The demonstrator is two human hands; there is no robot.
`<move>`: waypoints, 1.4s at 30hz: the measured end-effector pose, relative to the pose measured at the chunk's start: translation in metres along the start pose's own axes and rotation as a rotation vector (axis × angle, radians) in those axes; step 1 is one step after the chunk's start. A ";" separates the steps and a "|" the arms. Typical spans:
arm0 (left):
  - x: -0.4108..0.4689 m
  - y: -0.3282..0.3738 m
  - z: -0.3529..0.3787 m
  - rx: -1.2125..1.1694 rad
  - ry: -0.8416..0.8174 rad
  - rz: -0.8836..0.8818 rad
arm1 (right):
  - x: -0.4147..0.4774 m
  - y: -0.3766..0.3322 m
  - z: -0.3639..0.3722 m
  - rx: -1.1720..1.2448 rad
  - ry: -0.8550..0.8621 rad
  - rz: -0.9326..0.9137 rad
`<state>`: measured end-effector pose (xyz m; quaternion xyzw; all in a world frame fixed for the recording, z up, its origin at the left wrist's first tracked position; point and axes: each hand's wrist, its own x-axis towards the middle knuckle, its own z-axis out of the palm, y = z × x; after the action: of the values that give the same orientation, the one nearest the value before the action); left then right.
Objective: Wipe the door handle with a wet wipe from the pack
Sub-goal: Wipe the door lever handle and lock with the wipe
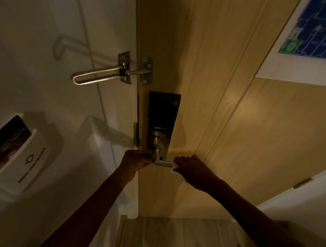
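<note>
A silver lever door handle [161, 162] juts from a black lock plate [162, 112] on the wooden door [234, 119]. My right hand [191, 169] is closed around a white wet wipe [174, 168], pressed against the free end of the lever. My left hand [139, 160] grips the handle's neck where it meets the plate. The wipe pack is not in view. The light is dim.
A metal swing-bar door guard [105, 75] sits above the lock on the white frame. A key-card holder [17, 151] is mounted on the left wall. An evacuation plan [309, 28] hangs on the door at the upper right. Wooden floor [174, 235] lies below.
</note>
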<state>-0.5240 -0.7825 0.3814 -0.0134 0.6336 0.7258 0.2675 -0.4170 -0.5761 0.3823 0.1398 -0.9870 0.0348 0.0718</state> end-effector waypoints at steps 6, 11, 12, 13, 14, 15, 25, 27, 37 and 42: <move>0.002 -0.002 0.000 -0.005 -0.015 0.006 | -0.003 0.007 0.001 -0.066 -0.014 -0.003; 0.006 -0.003 -0.002 0.008 -0.033 -0.002 | 0.009 -0.009 0.003 0.058 -0.013 0.075; 0.006 -0.003 -0.002 0.013 -0.034 0.000 | 0.010 -0.009 0.002 0.122 -0.013 0.097; 0.006 -0.004 -0.003 0.024 -0.035 0.004 | 0.011 -0.008 0.002 0.178 -0.028 0.110; 0.006 -0.004 -0.003 0.039 -0.035 0.010 | 0.012 -0.007 0.001 0.205 -0.054 0.122; 0.006 -0.005 -0.004 0.051 -0.036 0.017 | 0.013 -0.005 0.000 0.209 -0.091 0.152; 0.000 -0.002 0.000 0.043 -0.024 0.037 | 0.045 -0.009 -0.011 0.145 -0.428 0.478; 0.000 -0.001 0.000 0.040 -0.014 0.025 | 0.036 -0.013 -0.006 0.041 -0.233 0.423; -0.002 0.006 0.001 0.047 -0.029 0.002 | 0.026 -0.023 -0.005 -0.058 -0.065 0.365; 0.002 0.016 -0.002 0.133 -0.058 -0.025 | 0.052 -0.035 -0.008 0.046 -0.291 0.417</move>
<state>-0.5333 -0.7844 0.3950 0.0174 0.6723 0.6788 0.2949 -0.4555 -0.6227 0.4000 -0.0617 -0.9933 0.0510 -0.0829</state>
